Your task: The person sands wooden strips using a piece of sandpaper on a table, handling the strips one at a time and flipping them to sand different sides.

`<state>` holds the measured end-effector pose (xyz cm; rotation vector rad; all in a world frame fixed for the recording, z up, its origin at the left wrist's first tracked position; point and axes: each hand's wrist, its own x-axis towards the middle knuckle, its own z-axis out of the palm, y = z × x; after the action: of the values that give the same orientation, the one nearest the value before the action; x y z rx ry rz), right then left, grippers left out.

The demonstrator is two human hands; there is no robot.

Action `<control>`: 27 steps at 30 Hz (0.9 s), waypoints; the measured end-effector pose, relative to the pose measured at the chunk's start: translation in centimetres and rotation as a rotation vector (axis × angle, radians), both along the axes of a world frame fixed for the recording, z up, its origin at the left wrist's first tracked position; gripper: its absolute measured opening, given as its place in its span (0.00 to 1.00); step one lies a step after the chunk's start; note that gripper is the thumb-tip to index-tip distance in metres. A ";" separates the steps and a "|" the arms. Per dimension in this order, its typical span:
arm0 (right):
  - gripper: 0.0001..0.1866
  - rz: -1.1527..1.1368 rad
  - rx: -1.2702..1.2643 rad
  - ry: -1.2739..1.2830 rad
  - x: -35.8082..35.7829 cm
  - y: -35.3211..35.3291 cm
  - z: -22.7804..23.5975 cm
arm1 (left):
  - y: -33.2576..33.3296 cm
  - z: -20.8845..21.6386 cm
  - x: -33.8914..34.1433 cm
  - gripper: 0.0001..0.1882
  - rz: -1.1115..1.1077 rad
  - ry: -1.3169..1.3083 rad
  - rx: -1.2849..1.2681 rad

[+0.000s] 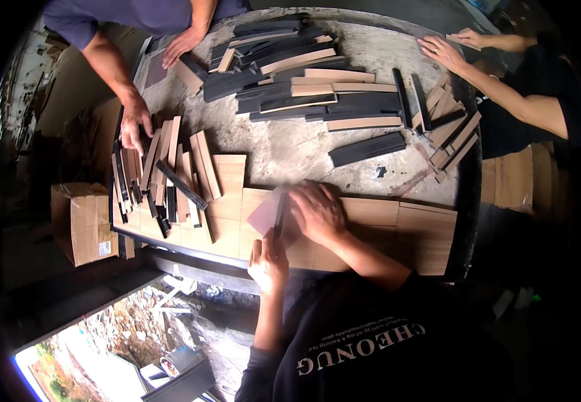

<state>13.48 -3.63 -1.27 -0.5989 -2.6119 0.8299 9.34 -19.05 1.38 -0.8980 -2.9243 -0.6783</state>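
Note:
My left hand [268, 262] is closed round the near end of a narrow dark wooden strip [279, 213], which points away from me over the wood boards. Under the strip lies a pinkish sheet [261, 216] that looks like sandpaper, its outline smeared by motion. My right hand [318, 213] rests flat beside the strip, fingers stretched out over the sheet's right side. Whether its fingertips touch the strip I cannot tell. Below both hands, light brown boards [371, 221] line the near edge of the table.
Black and tan strips [317, 87] spread over the far middle of the worktable [270, 151]. More strips pile up at left [176, 167] and right [448, 127]. Co-workers' hands work at far left [134, 124] and far right [443, 53]. A cardboard box [84, 224] stands beside the left edge.

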 end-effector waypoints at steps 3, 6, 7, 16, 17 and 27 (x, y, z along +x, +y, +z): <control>0.22 0.010 0.072 0.006 0.0 0.0 0.1 | -0.3 -3.6 -4.7 0.13 -0.118 0.217 0.037; 0.21 0.018 0.156 0.069 0.0 0.1 0.4 | 0.5 -1.9 -12.3 0.16 0.156 0.198 -0.282; 0.21 0.026 0.159 0.088 0.0 0.2 1.1 | 0.5 -0.7 -14.9 0.17 0.277 0.221 -0.323; 0.17 -0.059 0.280 0.112 0.3 0.0 -0.4 | 13.0 -1.1 -11.4 0.25 -0.598 0.328 -0.045; 0.15 -0.067 0.435 0.161 0.3 -0.3 -1.3 | 15.0 -2.7 -8.7 0.29 -0.617 0.320 -0.105; 0.13 -0.046 0.091 0.156 0.0 0.2 -1.2 | 20.1 1.8 -8.3 0.12 -0.747 0.198 0.129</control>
<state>13.51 -3.42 -2.48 -0.5448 -2.4702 0.7097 1.06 1.02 3.18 -1.9244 -2.2900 -0.7159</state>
